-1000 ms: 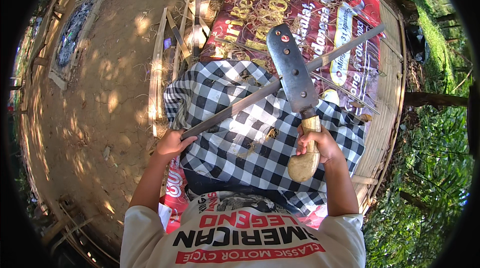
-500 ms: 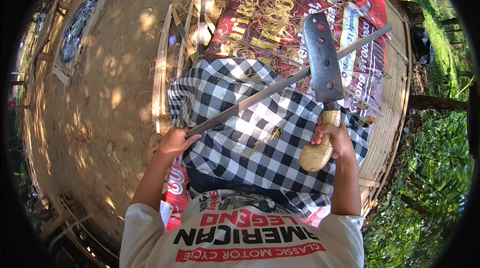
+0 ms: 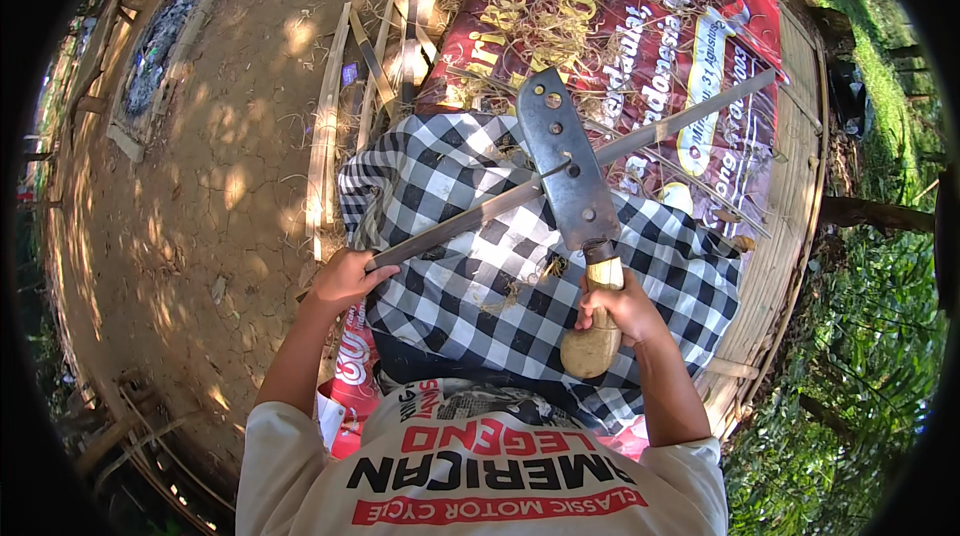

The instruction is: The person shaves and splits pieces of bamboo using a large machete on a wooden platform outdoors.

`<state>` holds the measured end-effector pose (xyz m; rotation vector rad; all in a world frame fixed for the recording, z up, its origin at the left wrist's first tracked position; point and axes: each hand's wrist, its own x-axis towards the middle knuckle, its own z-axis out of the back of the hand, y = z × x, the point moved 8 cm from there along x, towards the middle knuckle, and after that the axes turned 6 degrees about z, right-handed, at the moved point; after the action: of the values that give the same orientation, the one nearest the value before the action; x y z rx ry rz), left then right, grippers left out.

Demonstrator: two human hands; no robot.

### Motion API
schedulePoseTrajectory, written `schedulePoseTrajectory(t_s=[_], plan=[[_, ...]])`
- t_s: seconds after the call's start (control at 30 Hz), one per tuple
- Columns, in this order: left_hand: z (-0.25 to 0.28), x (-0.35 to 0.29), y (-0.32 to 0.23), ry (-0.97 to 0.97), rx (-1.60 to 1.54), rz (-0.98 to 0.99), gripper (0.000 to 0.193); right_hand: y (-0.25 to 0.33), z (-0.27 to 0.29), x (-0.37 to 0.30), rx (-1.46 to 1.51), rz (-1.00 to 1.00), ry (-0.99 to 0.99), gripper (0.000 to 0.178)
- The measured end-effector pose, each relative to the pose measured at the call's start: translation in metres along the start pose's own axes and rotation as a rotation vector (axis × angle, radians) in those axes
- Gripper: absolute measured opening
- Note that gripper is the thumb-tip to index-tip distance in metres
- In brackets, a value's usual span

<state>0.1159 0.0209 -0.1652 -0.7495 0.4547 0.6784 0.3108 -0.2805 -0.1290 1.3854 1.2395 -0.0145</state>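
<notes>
My left hand (image 3: 345,278) is closed round the near end of a long, narrow grey-brown bamboo strip (image 3: 460,223), which slants up to the far right. In my right hand (image 3: 625,308) is the pale wooden handle of a big cleaver (image 3: 570,161). Its broad dark blade has a row of holes and lies across the strip near the middle, seemingly against its edge; the exact contact is hard to see. A black-and-white checked cloth (image 3: 440,171) covers my lap beneath both.
Thin curly shavings (image 3: 560,11) are scattered over a red printed banner (image 3: 650,56) ahead. Several pale wooden strips (image 3: 325,126) lie left of the cloth. A framed patch of ash (image 3: 165,41) is on the bare ground at far left. The slatted bamboo platform (image 3: 775,266) ends at the right, beside green plants.
My right hand has drawn the cleaver left and nearer to me along the strip, and its blade now tilts further left. The strip's far end has dropped slightly; my left hand stays nearly in place.
</notes>
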Motion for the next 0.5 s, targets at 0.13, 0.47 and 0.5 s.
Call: schedulePoseTrajectory(t_s=[0.13, 0.47, 0.5], plan=[[0.006, -0.001, -0.02, -0.126, -0.019, -0.102, 0.042, 0.002, 0.006, -0.004, 0.108, -0.012, -0.043, 0.028], [0.003, -0.005, -0.014, -0.221, -0.063, -0.227, 0.044, 0.043, 0.033, -0.004, 0.095, 0.17, -0.196, 0.021], [0.004, -0.006, -0.018, -0.222, -0.094, -0.246, 0.044, 0.036, 0.027, -0.004, 0.042, 0.133, -0.163, 0.019]])
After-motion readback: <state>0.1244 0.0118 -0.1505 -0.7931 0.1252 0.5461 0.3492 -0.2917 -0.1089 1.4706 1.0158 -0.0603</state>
